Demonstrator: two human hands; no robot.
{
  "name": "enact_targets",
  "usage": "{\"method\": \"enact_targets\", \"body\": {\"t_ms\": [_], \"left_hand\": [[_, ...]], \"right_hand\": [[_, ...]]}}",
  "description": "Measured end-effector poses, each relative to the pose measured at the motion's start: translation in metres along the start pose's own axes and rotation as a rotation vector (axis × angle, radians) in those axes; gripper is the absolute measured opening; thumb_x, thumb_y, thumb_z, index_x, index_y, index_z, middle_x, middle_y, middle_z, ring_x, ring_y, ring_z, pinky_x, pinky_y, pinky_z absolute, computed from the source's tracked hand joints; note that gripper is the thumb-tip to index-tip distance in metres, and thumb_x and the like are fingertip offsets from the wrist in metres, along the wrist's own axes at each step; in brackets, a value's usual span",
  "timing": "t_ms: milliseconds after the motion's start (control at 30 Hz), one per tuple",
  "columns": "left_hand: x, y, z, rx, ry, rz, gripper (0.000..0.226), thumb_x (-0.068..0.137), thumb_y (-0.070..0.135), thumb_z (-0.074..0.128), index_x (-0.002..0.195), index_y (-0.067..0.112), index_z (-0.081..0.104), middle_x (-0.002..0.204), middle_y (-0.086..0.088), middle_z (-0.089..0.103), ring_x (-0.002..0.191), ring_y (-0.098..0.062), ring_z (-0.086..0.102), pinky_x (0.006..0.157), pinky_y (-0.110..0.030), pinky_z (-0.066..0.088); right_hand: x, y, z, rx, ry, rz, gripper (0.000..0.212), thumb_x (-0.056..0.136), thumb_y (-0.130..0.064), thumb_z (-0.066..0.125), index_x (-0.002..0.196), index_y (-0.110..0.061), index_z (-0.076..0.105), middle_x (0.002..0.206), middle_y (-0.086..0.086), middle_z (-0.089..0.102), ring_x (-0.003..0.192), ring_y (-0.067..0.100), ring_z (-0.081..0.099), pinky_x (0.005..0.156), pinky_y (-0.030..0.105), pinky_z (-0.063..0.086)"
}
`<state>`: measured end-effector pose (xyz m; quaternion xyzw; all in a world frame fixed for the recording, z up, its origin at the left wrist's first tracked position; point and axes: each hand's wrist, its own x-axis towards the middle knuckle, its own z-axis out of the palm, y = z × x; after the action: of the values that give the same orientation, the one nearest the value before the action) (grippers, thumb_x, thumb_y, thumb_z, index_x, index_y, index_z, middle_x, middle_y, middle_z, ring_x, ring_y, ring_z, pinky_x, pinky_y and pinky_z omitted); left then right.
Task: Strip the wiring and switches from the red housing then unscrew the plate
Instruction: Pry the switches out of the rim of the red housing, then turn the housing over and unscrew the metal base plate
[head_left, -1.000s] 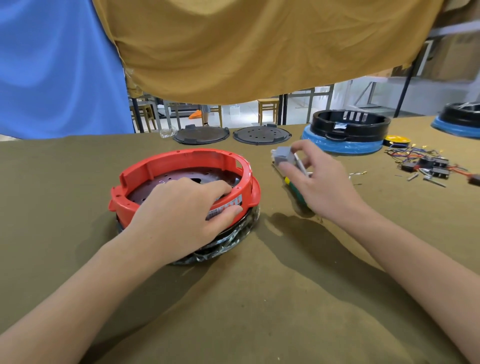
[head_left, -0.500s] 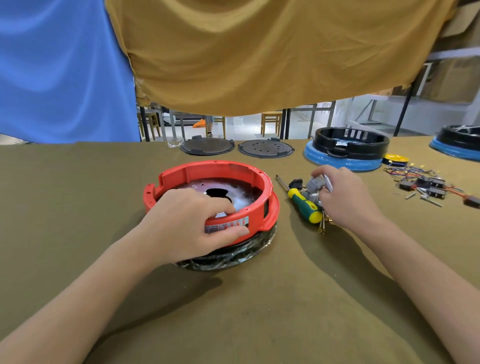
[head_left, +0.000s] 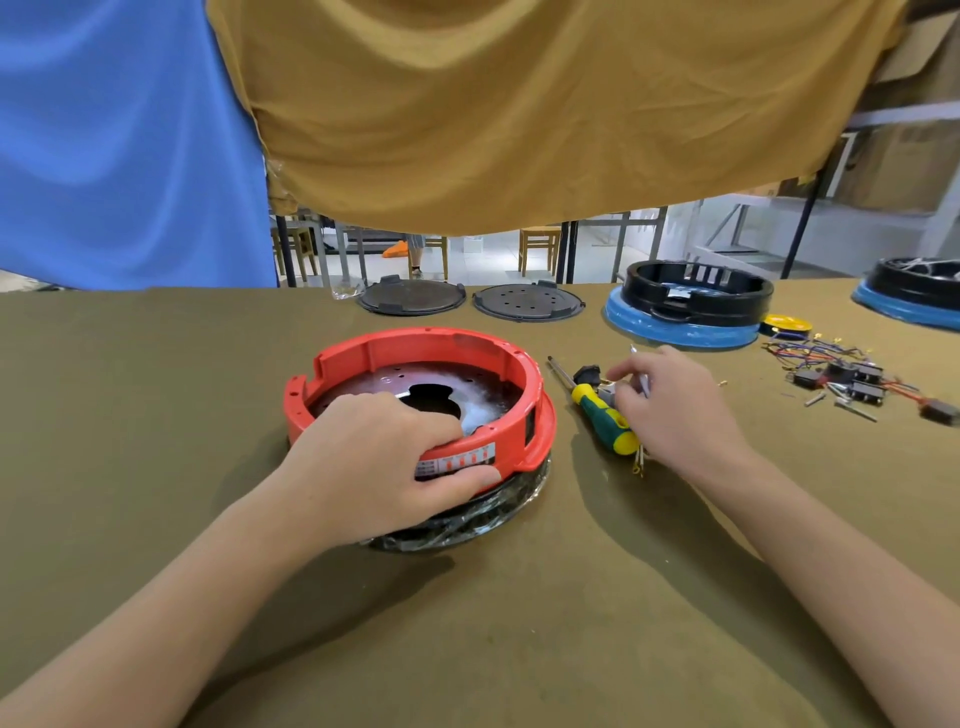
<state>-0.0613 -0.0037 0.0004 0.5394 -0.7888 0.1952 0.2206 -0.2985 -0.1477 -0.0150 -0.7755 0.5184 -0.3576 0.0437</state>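
Note:
The red housing (head_left: 431, 345) sits ring-up on a black, film-wrapped base (head_left: 467, 514) at the table's middle. Inside it lies a dark metal plate (head_left: 467, 384) with a cut-out hole. My left hand (head_left: 374, 457) grips the housing's near rim, fingers inside and thumb on the label outside. My right hand (head_left: 680, 415) is just right of the housing, low over the table, fingers curled round a grey switch whose metal tabs stick up between them; thin wires trail below it. A green-and-yellow screwdriver (head_left: 602, 415) lies beside that hand, and a small black switch (head_left: 587, 373) lies by its shaft.
A pile of removed wires and switches (head_left: 841, 379) lies at the right. Two black discs (head_left: 410, 296) (head_left: 527, 301) rest at the far edge, beside a black housing on a blue base (head_left: 696, 296). Another such unit (head_left: 914, 291) stands far right. Cloth hangs overhead.
My right hand carried the grey switch down from above the table to a spot beside the screwdriver. My left hand kept its grip on the red rim. The camera view shifted.

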Motion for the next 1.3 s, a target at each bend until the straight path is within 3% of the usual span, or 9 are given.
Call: {"method": "enact_targets", "body": {"t_ms": [200, 300, 533, 633, 733, 800, 867, 1067, 1300], "left_hand": [[-0.001, 0.001, -0.003, -0.079, 0.034, -0.069, 0.059, 0.089, 0.068, 0.038, 0.065, 0.021, 0.065, 0.047, 0.006, 0.051, 0.044, -0.01, 0.047, 0.045, -0.033, 0.038], [0.0, -0.005, -0.01, -0.068, 0.303, -0.242, 0.048, 0.091, 0.057, 0.041, 0.065, 0.024, 0.065, 0.053, 0.01, 0.055, 0.055, -0.006, 0.051, 0.049, -0.026, 0.038], [0.003, -0.044, -0.001, -0.462, 0.268, -1.027, 0.058, 0.072, 0.047, 0.044, 0.125, 0.03, 0.058, 0.124, -0.001, 0.04, 0.125, -0.026, 0.042, 0.11, -0.043, 0.036], [0.004, -0.05, 0.007, -0.792, 0.28, -1.224, 0.058, 0.076, 0.034, 0.051, 0.133, 0.026, 0.054, 0.137, -0.006, 0.049, 0.121, -0.027, 0.053, 0.108, -0.046, 0.043], [0.005, -0.052, 0.009, -0.94, 0.322, -1.33, 0.042, 0.083, 0.009, 0.05, 0.124, 0.013, 0.056, 0.112, -0.006, 0.059, 0.097, -0.025, 0.059, 0.08, -0.035, 0.051], [0.006, -0.051, 0.005, -1.012, 0.353, -1.369, 0.018, 0.077, 0.004, 0.048, 0.093, 0.008, 0.054, 0.079, -0.007, 0.048, 0.067, -0.023, 0.044, 0.056, -0.028, 0.032], [0.006, -0.05, 0.005, -1.066, 0.368, -1.37, 0.015, 0.069, 0.006, 0.047, 0.082, 0.012, 0.052, 0.074, -0.009, 0.044, 0.067, -0.021, 0.038, 0.063, -0.029, 0.03], [0.006, -0.049, 0.011, -1.128, 0.52, -1.25, 0.028, 0.082, -0.002, 0.05, 0.09, 0.013, 0.072, 0.087, -0.006, 0.066, 0.075, -0.022, 0.055, 0.077, -0.037, 0.047], [0.007, -0.049, 0.004, -1.093, 0.712, -0.986, 0.039, 0.087, -0.005, 0.051, 0.11, 0.02, 0.07, 0.088, 0.009, 0.067, 0.073, -0.003, 0.059, 0.072, -0.021, 0.046]], "right_hand": [[-0.012, -0.013, 0.002, 0.277, 0.002, -0.11, 0.025, 0.102, -0.019, 0.05, 0.124, -0.026, 0.059, 0.093, -0.012, 0.065, 0.083, 0.008, 0.061, 0.073, 0.026, 0.044], [-0.019, -0.019, 0.003, 0.288, -0.001, -0.173, 0.023, 0.099, -0.017, 0.054, 0.118, -0.026, 0.063, 0.07, -0.031, 0.059, 0.071, -0.008, 0.057, 0.064, 0.008, 0.038], [-0.029, -0.026, 0.012, 0.203, -0.209, -0.264, 0.028, 0.097, -0.024, 0.053, 0.119, -0.03, 0.068, 0.072, -0.015, 0.064, 0.095, 0.013, 0.042, 0.076, 0.021, 0.034], [-0.031, -0.022, 0.012, 0.177, -0.192, -0.232, 0.027, 0.097, -0.026, 0.052, 0.118, -0.029, 0.069, 0.078, -0.011, 0.066, 0.096, 0.015, 0.041, 0.081, 0.026, 0.035], [-0.03, -0.022, 0.012, 0.204, -0.133, -0.207, 0.024, 0.098, -0.029, 0.052, 0.11, -0.026, 0.073, 0.086, -0.004, 0.061, 0.097, 0.017, 0.042, 0.079, 0.022, 0.029], [-0.029, -0.023, 0.012, 0.239, -0.103, -0.194, 0.028, 0.099, -0.036, 0.049, 0.108, -0.025, 0.073, 0.09, -0.005, 0.062, 0.098, 0.016, 0.043, 0.077, 0.017, 0.028], [-0.029, -0.024, 0.011, 0.268, -0.108, -0.173, 0.034, 0.099, -0.046, 0.043, 0.111, -0.028, 0.07, 0.09, -0.011, 0.066, 0.097, 0.011, 0.044, 0.08, 0.011, 0.032], [-0.029, -0.03, 0.016, 0.278, -0.153, -0.163, 0.058, 0.094, -0.07, 0.021, 0.085, -0.032, 0.064, 0.073, -0.007, 0.064, 0.089, 0.016, 0.049, 0.085, 0.037, 0.041], [-0.029, -0.04, 0.012, 0.571, -0.038, -0.099, 0.023, 0.088, -0.063, 0.05, 0.11, -0.055, 0.054, 0.106, -0.013, 0.061, 0.1, -0.003, 0.055, 0.081, 0.01, 0.04]]}}
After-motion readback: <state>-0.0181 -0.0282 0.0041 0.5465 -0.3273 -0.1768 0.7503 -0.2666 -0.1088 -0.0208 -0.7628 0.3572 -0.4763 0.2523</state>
